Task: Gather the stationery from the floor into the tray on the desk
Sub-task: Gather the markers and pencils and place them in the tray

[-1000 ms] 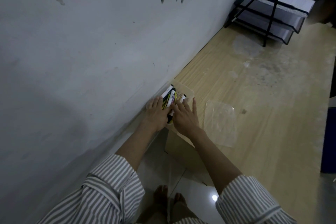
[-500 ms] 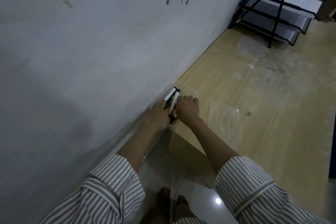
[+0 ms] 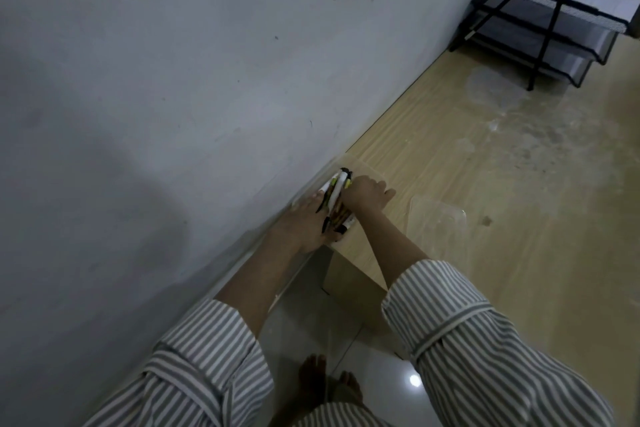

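1 pen bundle (image 3: pixel 337 196) (slim barrels) between left hand (image 3: pixel 301 224), right hand (image 3: pixel 365 194).

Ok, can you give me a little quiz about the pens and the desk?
1. True or false: the clear lid lies flat on the desk.
2. Where is the bundle of pens? A on the floor; B between the left hand and right hand, at the clear tray; C on the lid.
3. Fill in: the black mesh rack holds white ____.
Key: 1 true; 2 B; 3 paper.
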